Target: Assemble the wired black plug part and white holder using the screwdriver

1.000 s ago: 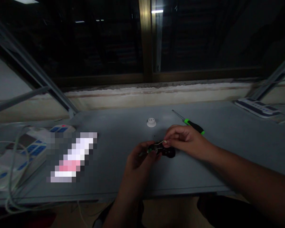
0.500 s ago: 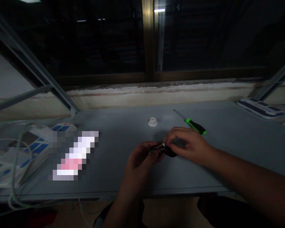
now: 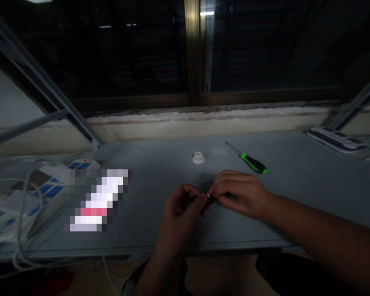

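Grey metal benchtop [image 3: 160,234] sits below. Left hand [image 3: 180,211] curls around a small black-green component [image 3: 195,202], steadying it; right hand [image 3: 240,194] pinches its tiny white wire end [image 3: 208,195].

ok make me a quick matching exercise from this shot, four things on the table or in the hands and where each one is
Things:
1. green-and-black-handled screwdriver
2. round white fitting
3. white and blue power strip
4. right hand

Places:
A. pinching a small white tip beside a small dark part held by the left hand
B. at the far right end of the table
C. lying on the table, just right of the fitting
D. on the far middle of the table, left of the screwdriver

Pairs: 1-C, 2-D, 3-B, 4-A
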Available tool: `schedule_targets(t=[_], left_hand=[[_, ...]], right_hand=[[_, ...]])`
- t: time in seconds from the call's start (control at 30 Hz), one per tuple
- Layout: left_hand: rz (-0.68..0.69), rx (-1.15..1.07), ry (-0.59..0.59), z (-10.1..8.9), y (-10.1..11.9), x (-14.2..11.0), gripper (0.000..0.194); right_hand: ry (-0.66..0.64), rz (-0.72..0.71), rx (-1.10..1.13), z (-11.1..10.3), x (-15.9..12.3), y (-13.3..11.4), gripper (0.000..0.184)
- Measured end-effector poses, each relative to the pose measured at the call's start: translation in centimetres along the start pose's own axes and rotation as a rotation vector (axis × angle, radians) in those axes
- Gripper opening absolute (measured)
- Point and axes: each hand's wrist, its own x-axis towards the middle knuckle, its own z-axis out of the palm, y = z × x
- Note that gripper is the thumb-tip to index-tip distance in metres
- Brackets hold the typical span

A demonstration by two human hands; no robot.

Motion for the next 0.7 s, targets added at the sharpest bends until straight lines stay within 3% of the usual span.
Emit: schedule_targets(t=[0.23,0.33,0.47,0.7], left_hand=[[-0.002,0.007,0.082,-0.5,-0.9,0.2,0.021],[0.019,-0.040,0.173,-0.5,-1.1,0.4,0.020],[0.024,-0.094,0.196,-0.4,-1.3,0.5,0.020],[0.003,-0.147,0.177,-0.3,-1.3,0.5,0.022]], right_hand=[[0.110,0.187,-0.007,-0.4,0.3,0.8,0.015],[-0.034,0.219,-0.151,-0.5,0.6,2.0,0.019],[-0.255,0.237,-0.270,-0.1,0.8,2.9,0.026],[-0.300,0.302,-0.311,0.0,1.0,2.6,0.017]])
